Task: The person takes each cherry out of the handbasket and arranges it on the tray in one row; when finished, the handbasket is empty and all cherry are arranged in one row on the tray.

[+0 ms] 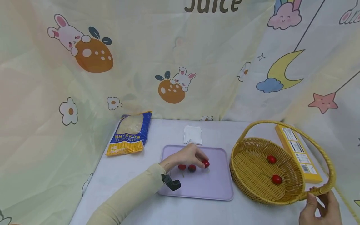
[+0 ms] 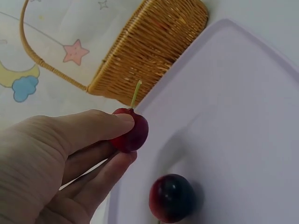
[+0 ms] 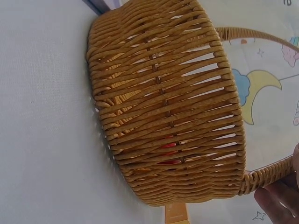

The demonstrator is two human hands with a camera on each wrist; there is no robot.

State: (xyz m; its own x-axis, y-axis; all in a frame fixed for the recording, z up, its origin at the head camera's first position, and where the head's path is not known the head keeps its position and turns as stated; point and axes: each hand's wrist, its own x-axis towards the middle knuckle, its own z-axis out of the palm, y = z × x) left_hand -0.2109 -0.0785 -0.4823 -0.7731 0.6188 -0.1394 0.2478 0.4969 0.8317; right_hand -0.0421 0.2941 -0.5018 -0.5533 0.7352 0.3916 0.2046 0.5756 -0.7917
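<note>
My left hand point(image 1: 189, 155) is over the lilac tray point(image 1: 205, 190), pinching a dark red cherry point(image 2: 135, 133) between thumb and fingers. The cherry's green stem points up in the left wrist view. Two more cherries lie on the tray beside that hand, one red point(image 1: 182, 167) and one darker point(image 1: 192, 168). At the right, my right hand point(image 1: 320, 207) grips the near end of the handle of a wicker basket point(image 1: 250, 165). Inside the basket are two red cherries, one farther back point(image 1: 271, 159) and one nearer point(image 1: 277, 179).
A blue and yellow food bag point(image 1: 127, 134) lies at the back left of the white table point(image 1: 135, 187). Behind the tray is a small white packet point(image 1: 192, 135). A yellow box point(image 1: 299, 153) lies behind the basket's right side. Printed cloth hangs around the table.
</note>
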